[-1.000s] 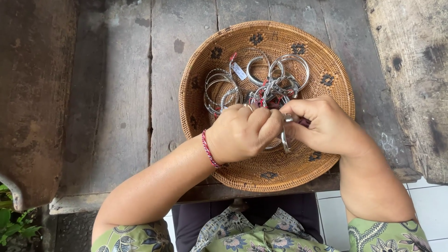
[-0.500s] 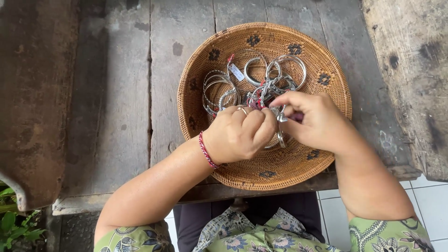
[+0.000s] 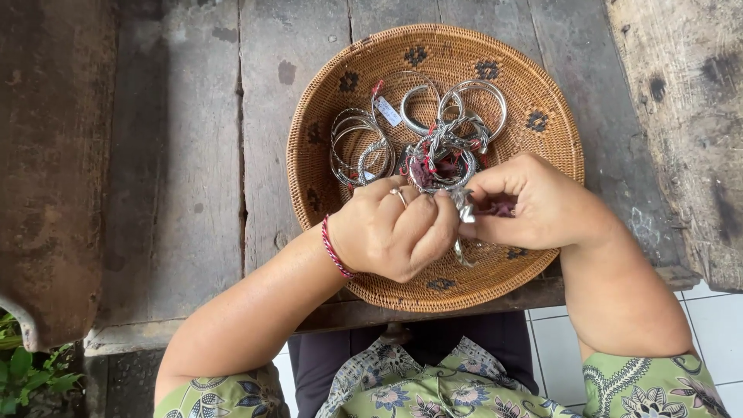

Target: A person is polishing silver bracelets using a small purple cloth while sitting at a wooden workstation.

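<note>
Now both hands meet over the near half of the round woven rattan basket (image 3: 534, 85) with dark flower motifs, which sits on the weathered grey wooden bench (image 3: 186, 170). The left hand (image 3: 391, 228), a red braided cord bracelet (image 3: 334, 249) at its wrist and a ring on one finger, is curled tight, its fingertips pressed against a silver metal bangle (image 3: 464, 220) that stands on edge between the two hands. The right hand (image 3: 534, 205) is closed too, thumb and fingers pinching the same bangle from the other side, with a scrap of dark red thread (image 3: 499, 207) tucked in its grip. Just beyond the knuckles, in the middle of the basket, lies a tangled heap of silver bangles (image 3: 441, 147) laced with red string, some thin and stacked, some thick and open-ended. A small white paper tag (image 3: 388, 111) on a red tie rests on the heap toward the far side. Down at the lower left, green leaves (image 3: 31, 375) peek past the bench edge, and white floor tiles (image 3: 712, 317) show at the lower right.
</note>
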